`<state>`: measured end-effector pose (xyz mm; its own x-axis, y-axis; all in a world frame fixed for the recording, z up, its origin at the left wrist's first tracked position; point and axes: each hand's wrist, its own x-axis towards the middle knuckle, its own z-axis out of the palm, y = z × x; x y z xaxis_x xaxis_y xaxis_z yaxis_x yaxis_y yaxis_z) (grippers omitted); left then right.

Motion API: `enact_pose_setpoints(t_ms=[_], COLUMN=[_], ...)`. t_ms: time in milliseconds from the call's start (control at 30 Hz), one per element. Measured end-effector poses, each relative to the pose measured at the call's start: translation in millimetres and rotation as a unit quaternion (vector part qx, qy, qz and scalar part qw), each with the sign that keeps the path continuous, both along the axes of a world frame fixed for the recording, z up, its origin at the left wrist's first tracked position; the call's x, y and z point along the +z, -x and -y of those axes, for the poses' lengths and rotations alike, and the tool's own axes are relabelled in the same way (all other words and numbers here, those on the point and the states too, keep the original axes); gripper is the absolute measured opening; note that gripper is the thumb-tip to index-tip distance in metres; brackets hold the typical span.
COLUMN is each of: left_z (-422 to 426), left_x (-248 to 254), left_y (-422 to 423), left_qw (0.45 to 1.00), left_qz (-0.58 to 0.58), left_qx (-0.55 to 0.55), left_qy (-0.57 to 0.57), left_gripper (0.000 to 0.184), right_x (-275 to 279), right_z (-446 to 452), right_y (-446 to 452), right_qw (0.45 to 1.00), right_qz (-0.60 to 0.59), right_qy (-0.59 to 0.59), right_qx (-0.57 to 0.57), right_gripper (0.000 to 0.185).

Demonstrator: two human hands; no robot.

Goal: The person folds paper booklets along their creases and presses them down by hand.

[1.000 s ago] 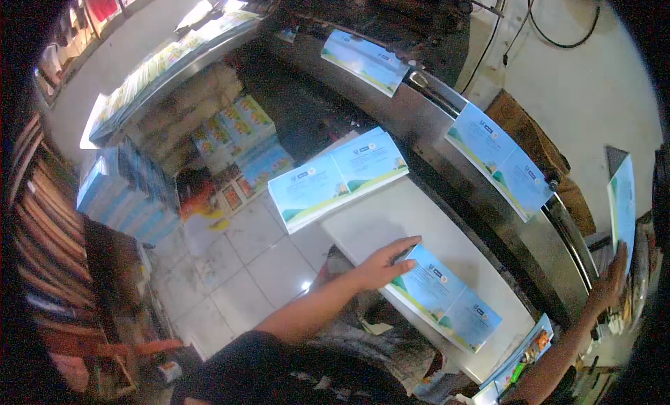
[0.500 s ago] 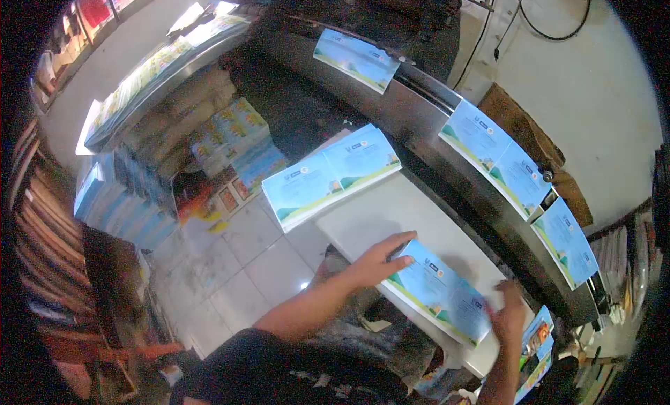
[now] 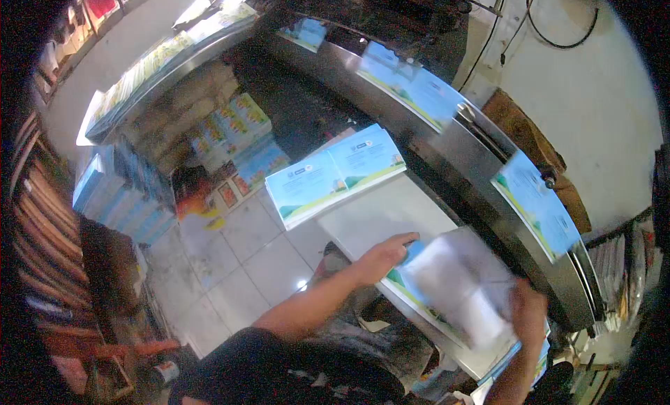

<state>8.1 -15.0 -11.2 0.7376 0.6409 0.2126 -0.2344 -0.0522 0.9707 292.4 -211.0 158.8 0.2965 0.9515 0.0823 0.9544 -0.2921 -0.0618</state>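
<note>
My left hand (image 3: 384, 260) grips the left end of a small stack of blue printed sheets (image 3: 417, 283), its thumb on top. The stack lies on a narrow white board (image 3: 363, 211). With its fingers at the right edge, my right hand (image 3: 528, 311) holds a lifted sheet (image 3: 464, 279). That sheet is smeared by motion, shows its white side and hides much of the stack below. A thicker pile of the same blue sheets (image 3: 335, 173) rests at the far end of the board, apart from both hands.
Beyond the board runs a long metal rail (image 3: 447, 143) with blue printed sheets (image 3: 536, 204) draped along it. Stacked printed sheets (image 3: 122, 196) stand left on the tiled floor (image 3: 258, 279). A sloped shelf of prints (image 3: 167, 63) is at upper left; papers (image 3: 624, 272) stand at right.
My right hand has lifted a sheet off the stack, turning its white side into view. The sheets on the rail sit at different spots. My left hand stays at the stack's left end.
</note>
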Motion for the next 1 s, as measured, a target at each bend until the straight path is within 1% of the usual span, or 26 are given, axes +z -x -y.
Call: enact_pose_setpoints(t_ms=[33, 67, 100, 133, 167, 200, 233, 267, 333, 367, 400, 433, 467, 533, 567, 633, 700, 733, 767, 800, 833, 900, 933, 1000], left_z=[0, 1, 1, 2, 3, 3, 4, 4, 2, 2, 3, 4, 5, 5, 5, 5, 6, 7, 8, 7, 6, 3, 4, 5], left_x=[-4, -6, -7, -8, -8, -6, -4, -4, -11, -13, -13, -13, -12, -9, -7, -1, 4, 7, 8, 8, 7, 5, 3, -1], left_y=[-1, -2, -2, -2, -1, -1, -2, -2, -3, -3, -3, -4, -5, -3, -3, 0, -2, -2, -2, -1, 0, 0, -1, -3], left_qw=[1.000, 1.000, 1.000, 1.000, 1.000, 1.000, 1.000, 1.000, 1.000, 1.000, 1.000, 1.000, 1.000, 1.000, 1.000, 1.000, 0.999, 1.000, 0.999, 0.999, 1.000, 0.999, 1.000, 1.000], left_qz=[-0.003, -0.006, -0.005, -0.003, -0.001, -0.002, -0.006, -0.009, -0.007, -0.004, -0.005, 0.001, 0.007, -0.002, -0.013, -0.028, -0.039, -0.025, -0.011, -0.011, -0.021, -0.030, -0.013, 0.004], left_qx=[0.000, 0.000, 0.001, 0.003, 0.004, 0.004, 0.010, 0.016, 0.007, -0.002, 0.000, -0.001, -0.003, 0.002, 0.005, 0.004, 0.000, -0.002, -0.001, -0.003, -0.003, 0.005, -0.002, -0.007], left_qy=[-0.003, -0.006, -0.006, -0.011, -0.016, -0.015, -0.017, -0.020, -0.023, -0.025, -0.026, -0.009, 0.009, -0.002, -0.014, -0.013, -0.011, 0.010, 0.033, 0.034, 0.014, -0.008, 0.010, 0.027], left_gripper=[0.065, 0.064, 0.064, 0.056, 0.050, 0.050, 0.050, 0.049, 0.051, 0.053, 0.053, 0.053, 0.053, 0.052, 0.052, 0.052, 0.051, 0.051, 0.051, 0.051, 0.050, 0.048, 0.048, 0.048], right_x=[15, 3, 14, 29, 39, 49, 53, 41, -4, -29, -53, -65, -69, -80, -84, -90, -73, -69, -67, -59, -58, -41, -49, -72], right_z=[3, 18, 22, 24, 22, 19, 18, 22, 28, 31, 34, 35, 39, 46, 47, 60, 48, 40, 30, 24, 20, 6, 6, 8], right_y=[-23, -79, -105, -122, -130, -137, -148, -181, -247, -249, -250, -250, -243, -221, -215, -202, -157, -117, -77, -33, 0, 64, 75, 87], right_qw=[0.998, 0.990, 0.970, 0.936, 0.937, 0.920, 0.870, 0.870, 0.901, 0.901, 0.934, 0.959, 0.959, 0.968, 0.968, 0.972, 0.986, 0.985, 0.989, 0.995, 0.999, 0.993, 0.993, 0.986], right_qz=[-0.004, 0.040, 0.024, 0.007, 0.006, 0.164, 0.317, 0.316, 0.241, 0.239, 0.170, 0.100, 0.100, 0.197, 0.196, 0.175, 0.034, 0.013, 0.039, -0.004, -0.024, -0.052, -0.053, 0.016], right_qy=[-0.070, -0.070, -0.173, -0.274, -0.274, -0.329, -0.374, -0.375, -0.360, -0.361, -0.312, -0.261, -0.262, -0.135, -0.135, -0.115, -0.128, -0.085, -0.144, -0.087, -0.030, 0.043, 0.042, 0.038], right_qx=[-0.006, -0.117, -0.170, -0.220, -0.219, -0.140, -0.055, -0.056, -0.020, -0.021, -0.035, -0.046, -0.044, -0.072, -0.074, -0.107, -0.100, -0.147, -0.023, -0.038, 0.010, 0.096, 0.097, 0.161], right_gripper=[0.026, 0.030, 0.033, 0.035, 0.035, 0.037, 0.039, 0.039, 0.038, 0.038, 0.039, 0.039, 0.039, 0.045, 0.045, 0.036, 0.030, 0.028, 0.025, 0.035, 0.049, 0.058, 0.058, 0.058])
